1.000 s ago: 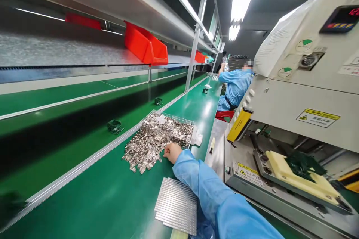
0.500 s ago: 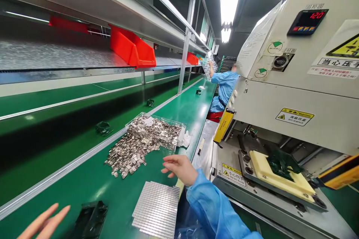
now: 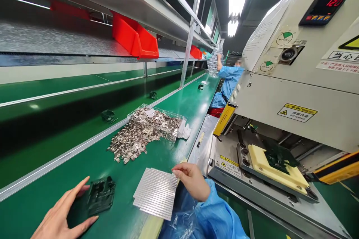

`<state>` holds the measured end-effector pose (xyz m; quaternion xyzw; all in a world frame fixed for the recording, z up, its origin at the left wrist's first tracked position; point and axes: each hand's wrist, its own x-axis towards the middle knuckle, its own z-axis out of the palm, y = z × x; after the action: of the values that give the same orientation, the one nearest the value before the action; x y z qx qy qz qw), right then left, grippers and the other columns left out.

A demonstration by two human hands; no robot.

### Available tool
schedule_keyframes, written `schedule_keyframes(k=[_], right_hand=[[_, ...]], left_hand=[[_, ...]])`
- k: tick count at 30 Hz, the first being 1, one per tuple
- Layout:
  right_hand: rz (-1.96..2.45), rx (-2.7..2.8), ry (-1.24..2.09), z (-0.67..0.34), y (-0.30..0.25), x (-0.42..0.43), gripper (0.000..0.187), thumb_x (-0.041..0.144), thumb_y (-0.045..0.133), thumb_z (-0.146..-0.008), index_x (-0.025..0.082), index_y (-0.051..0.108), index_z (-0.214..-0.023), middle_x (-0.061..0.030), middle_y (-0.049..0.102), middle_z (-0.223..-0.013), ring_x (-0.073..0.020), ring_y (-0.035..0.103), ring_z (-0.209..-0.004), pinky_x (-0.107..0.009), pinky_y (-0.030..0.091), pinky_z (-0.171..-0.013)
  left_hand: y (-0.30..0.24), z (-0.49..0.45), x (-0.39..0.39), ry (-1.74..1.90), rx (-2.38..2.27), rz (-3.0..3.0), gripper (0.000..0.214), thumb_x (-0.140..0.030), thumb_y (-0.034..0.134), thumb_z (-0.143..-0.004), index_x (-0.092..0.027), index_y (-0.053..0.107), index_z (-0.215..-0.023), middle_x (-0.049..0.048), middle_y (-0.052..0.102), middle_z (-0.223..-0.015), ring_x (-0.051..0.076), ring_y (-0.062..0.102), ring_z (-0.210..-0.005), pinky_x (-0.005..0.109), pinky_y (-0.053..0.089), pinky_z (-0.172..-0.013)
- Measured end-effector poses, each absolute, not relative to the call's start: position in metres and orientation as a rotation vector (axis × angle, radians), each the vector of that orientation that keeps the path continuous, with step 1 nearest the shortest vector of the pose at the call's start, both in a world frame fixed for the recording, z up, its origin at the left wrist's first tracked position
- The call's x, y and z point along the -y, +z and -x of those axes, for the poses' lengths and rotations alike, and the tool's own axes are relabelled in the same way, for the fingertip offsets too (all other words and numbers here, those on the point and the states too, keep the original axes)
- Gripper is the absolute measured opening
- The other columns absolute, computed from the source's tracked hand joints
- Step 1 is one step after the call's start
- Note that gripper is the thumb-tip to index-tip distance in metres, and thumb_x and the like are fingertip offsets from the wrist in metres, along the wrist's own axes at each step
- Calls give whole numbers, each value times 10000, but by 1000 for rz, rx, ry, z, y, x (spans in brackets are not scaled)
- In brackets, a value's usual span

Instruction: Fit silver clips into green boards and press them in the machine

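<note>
My left hand (image 3: 66,209) lies on the green belt at lower left, fingers apart, against the left side of a black plastic jig (image 3: 101,195). My right hand (image 3: 192,181) is at the right edge of a flat sheet of small metal pieces in a grid (image 3: 155,193), fingers pinched together. I cannot see anything between those fingers. Further up the belt, a loose heap of similar metal pieces (image 3: 140,134) spills from a clear plastic tray (image 3: 168,115). My blue sleeve (image 3: 215,216) and a clear plastic bag (image 3: 179,220) fill the bottom edge.
A press machine (image 3: 294,93) with a cream fixture (image 3: 280,168) stands to the right, beyond a steel ledge. Shelves with red bins (image 3: 134,39) run overhead at left. A seated co-worker (image 3: 231,82) in blue raises a stack of clear trays (image 3: 214,61). Small dark jigs (image 3: 108,115) sit on a second belt.
My view has turned and tilted slightly. My left hand has come up beside the black jig. My right hand has moved left to the metal sheet and its fingers have drawn together.
</note>
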<state>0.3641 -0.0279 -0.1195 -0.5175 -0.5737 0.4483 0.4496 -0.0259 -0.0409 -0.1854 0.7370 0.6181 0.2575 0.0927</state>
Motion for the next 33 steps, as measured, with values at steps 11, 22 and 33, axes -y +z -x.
schedule_keyframes(k=[11,22,33], right_hand=[[1236,1184,968,-358,-98,51,244,421,700,-761,182,704,-810,-21,628,-662,-132,530,-590,-245,410,-534],[1151,1307,1232,-308,-112,81,151,337,675,-783,187,682,-760,-42,601,-740,-145,538,-652,-239,427,-525],[1213,1429,986,-284,-123,90,48,172,620,-767,205,647,-744,-78,546,-1110,-200,563,-957,-262,440,-638]], left_hand=[[-143,-35,40,1064,-1562,-1761,577,-432,739,-634,-204,519,-1117,89,613,-1129,271,639,-1019,414,533,-891],[-136,-144,85,1307,-959,-932,567,-141,797,-596,-224,473,-1054,-10,655,-923,125,668,-806,231,566,-736],[-136,-143,95,1207,-824,-1016,506,-120,715,-729,-276,450,-1131,-27,621,-903,70,629,-772,150,519,-720]])
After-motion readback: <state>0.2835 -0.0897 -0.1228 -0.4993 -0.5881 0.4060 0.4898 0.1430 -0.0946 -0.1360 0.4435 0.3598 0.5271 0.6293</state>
